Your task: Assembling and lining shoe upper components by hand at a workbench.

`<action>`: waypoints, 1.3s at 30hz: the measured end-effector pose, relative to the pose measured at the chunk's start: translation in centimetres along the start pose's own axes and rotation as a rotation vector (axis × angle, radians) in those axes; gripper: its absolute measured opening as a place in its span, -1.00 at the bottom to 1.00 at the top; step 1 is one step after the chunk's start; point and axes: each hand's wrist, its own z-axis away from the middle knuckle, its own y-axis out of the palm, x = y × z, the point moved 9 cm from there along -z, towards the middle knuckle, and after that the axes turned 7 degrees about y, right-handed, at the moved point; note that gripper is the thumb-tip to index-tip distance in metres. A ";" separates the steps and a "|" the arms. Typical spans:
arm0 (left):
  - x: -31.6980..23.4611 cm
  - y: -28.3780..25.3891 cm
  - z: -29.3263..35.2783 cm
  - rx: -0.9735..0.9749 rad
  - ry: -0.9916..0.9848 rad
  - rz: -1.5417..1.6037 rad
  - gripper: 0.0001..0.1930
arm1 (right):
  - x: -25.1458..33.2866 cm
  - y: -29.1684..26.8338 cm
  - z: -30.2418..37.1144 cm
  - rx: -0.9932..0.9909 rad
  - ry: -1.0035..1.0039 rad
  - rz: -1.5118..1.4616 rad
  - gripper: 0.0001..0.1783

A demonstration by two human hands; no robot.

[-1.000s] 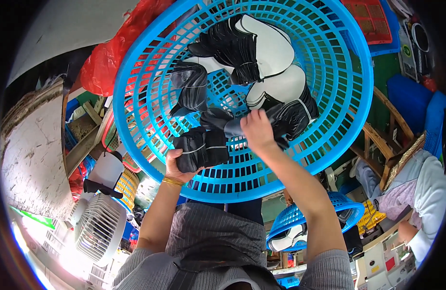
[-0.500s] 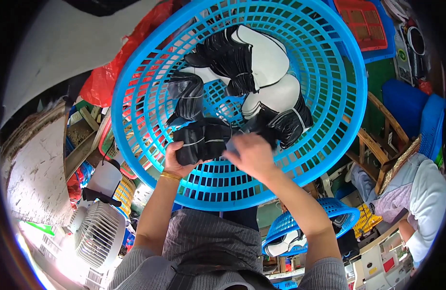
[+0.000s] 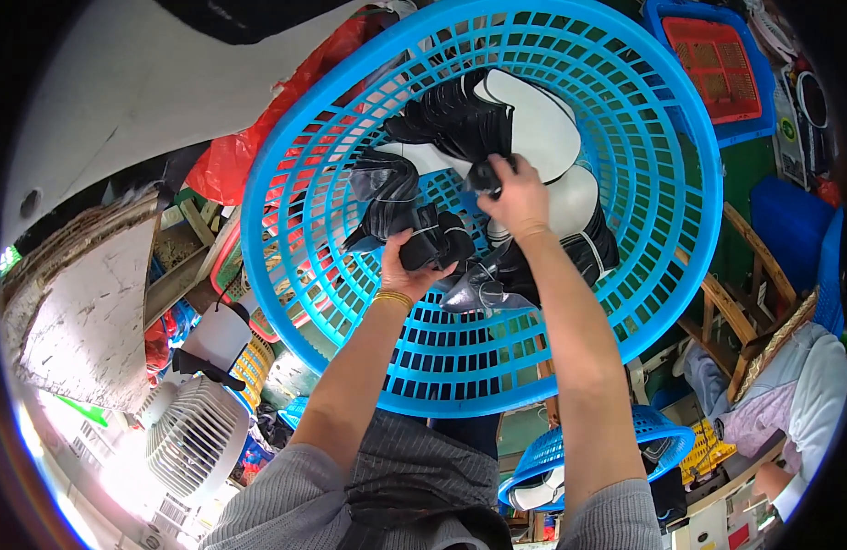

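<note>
A large blue plastic basket (image 3: pixel 254 238) stands in front of me with several string-tied stacks of cut pieces in it. My left hand (image 3: pixel 414 268) is closed around a black bundle (image 3: pixel 432 236) of these pieces, low in the basket. Farther in, my right hand (image 3: pixel 520 197) grips a small black bundle (image 3: pixel 485 178), partly hidden by its fingers. Beyond that hand lies a black stack with white faces (image 3: pixel 533 124); a second white-faced stack (image 3: pixel 575 197) is partly behind my right wrist. A dark shiny bundle (image 3: pixel 487 286) sits between my forearms, and a grey-black one (image 3: pixel 387 188) is to the left.
Red plastic sheeting (image 3: pixel 226 165) hangs by the basket's left rim. A white fan (image 3: pixel 196 435) is at lower left. A smaller blue basket (image 3: pixel 666 435) stands lower right, near wooden chair parts (image 3: pixel 735 307) and another person's pale sleeve (image 3: pixel 808 367). A red crate (image 3: pixel 712 69) is upper right.
My right hand has moved away from the left one, up and to the right, with a small black bundle in it. The left hand still holds its bundle, and the view has shifted slightly.
</note>
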 end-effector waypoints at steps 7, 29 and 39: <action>-1.3 -2.2 -0.6 -0.036 0.061 -0.195 -0.47 | -5.8 -9.4 -3.3 0.055 0.168 -0.399 -0.36; -10.7 1.7 14.8 -0.258 1.055 -1.474 -0.52 | -3.1 -20.8 12.0 -0.439 0.293 -0.041 -0.38; -11.6 -1.8 23.2 -0.658 1.455 -1.995 -0.19 | -5.8 -4.9 33.0 -0.073 1.162 -1.302 -0.24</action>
